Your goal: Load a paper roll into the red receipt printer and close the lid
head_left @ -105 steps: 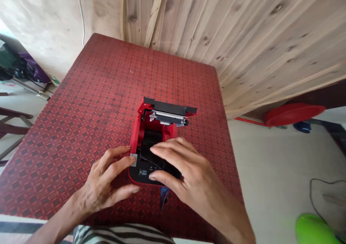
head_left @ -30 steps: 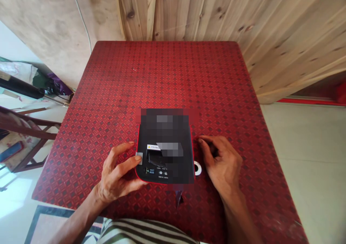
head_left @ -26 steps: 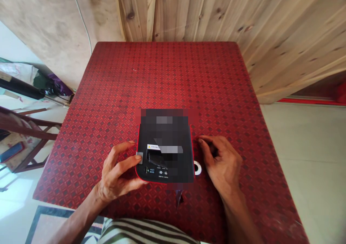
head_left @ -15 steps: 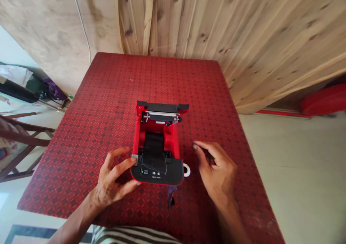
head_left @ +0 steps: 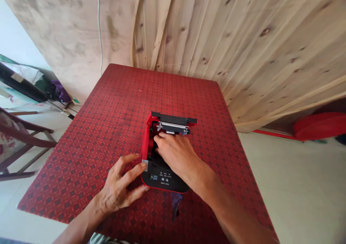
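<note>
A red and black printer (head_left: 164, 181), like a small label or receipt printer, stands on the table with its lid (head_left: 174, 118) raised at the back. At its front left corner is my left hand (head_left: 119, 182), the index fingertip on a grey latch (head_left: 145, 164) and the thumb against the front edge. My right hand (head_left: 178, 154) reaches over the right side into the compartment, its fingers curled and bent down inside. Dark black material (head_left: 159, 161) shows under that hand. Whatever the right fingertips pinch is hidden.
Dark translucent film (head_left: 176, 204) lies by the printer's front. The table (head_left: 129, 103) has a red patterned cover and meets a wooden wall (head_left: 202, 38). A chair (head_left: 29, 143) stands left; a red round object (head_left: 319, 125) is at far right.
My right hand has moved from beside the printer into its compartment. The black strip's end no longer lies over the front panel. My left hand stays at the corner; the view has shifted.
</note>
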Motion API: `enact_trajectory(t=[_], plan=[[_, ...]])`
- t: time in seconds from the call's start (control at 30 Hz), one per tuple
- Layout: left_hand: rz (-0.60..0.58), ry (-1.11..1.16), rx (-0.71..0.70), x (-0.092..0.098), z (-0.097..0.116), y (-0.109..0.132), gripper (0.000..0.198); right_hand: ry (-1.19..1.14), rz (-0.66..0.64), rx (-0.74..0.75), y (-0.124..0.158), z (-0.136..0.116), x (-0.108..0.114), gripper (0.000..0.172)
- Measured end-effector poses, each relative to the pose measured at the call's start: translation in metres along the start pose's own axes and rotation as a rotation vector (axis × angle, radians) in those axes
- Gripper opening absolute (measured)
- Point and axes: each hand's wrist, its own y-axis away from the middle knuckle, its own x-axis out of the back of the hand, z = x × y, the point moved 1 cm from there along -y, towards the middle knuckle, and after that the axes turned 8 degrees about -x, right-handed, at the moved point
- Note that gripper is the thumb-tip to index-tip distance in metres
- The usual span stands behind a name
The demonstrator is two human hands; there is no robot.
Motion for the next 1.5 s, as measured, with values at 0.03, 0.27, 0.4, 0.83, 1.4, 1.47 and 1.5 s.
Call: enact_trajectory(t=[0.03,0.27,0.4,0.83,1.4,1.47,1.5], plan=[[-0.006,-0.008,0.002,0.0,0.0,0.0,0.045,0.0,-0.009,0.007,-0.001,0.001,0.001,0.018],[-0.038,-0.022,-0.014,-0.002,0.001,0.002,0.043,-0.096,0.073,-0.027,0.025,0.004,0.022,0.01],[-0.032,0.0,-0.019,-0.003,-0.001,0.003,0.045,-0.503,0.226,-0.02,0.061,0.022,0.041,0.019],[-0.001,0.017,-0.082,-0.004,-0.005,-0.001,0.066,-1.151,0.478,-0.55,0.067,0.11,-0.07,0.029],[0.002,0.001,-0.112,-0.002,-0.006,-0.006,0.071,-1.02,0.2,-0.583,0.125,0.099,-0.051,0.022],[-0.005,-0.001,-0.106,-0.002,-0.007,-0.006,0.07,-1.029,0.104,-0.562,0.146,0.088,-0.045,0.022],[-0.009,-0.003,-0.105,-0.002,-0.007,-0.006,0.07,-1.039,0.08,-0.555,0.153,0.081,-0.046,0.027]])
